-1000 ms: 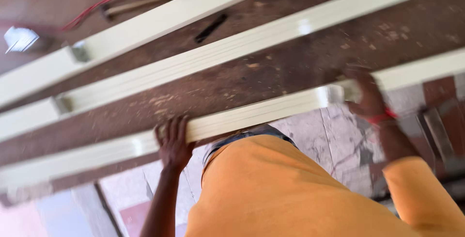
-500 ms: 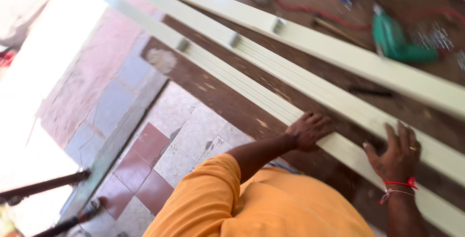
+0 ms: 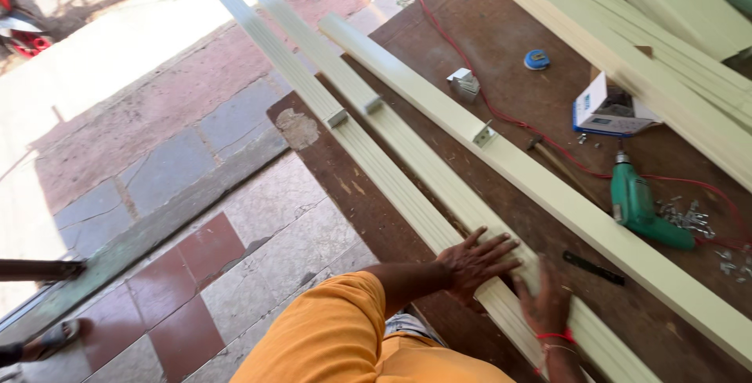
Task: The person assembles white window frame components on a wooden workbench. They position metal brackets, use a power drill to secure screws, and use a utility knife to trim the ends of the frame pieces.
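Long cream metal profiles (image 3: 407,171) lie side by side across a brown workbench (image 3: 501,54) and stick out past its far end. My left hand (image 3: 475,261) rests flat on the nearest ribbed profile, fingers spread. My right hand (image 3: 546,301), with a red thread at the wrist, presses on the same profile just to the right. Neither hand grips anything. Small grey brackets (image 3: 337,118) sit on the profiles further up.
On the bench lie a green electric drill (image 3: 641,207) with a red cable, a heap of screws (image 3: 689,217), an open white and blue box (image 3: 607,107), a blue tape measure (image 3: 536,59) and more cream profiles (image 3: 666,62). A tiled floor (image 3: 211,273) is at left, with someone's sandalled foot (image 3: 43,341).
The view has swung left along the profiles toward the bench's far end. Both hands have stayed flat on the nearest profile and are now closer together.
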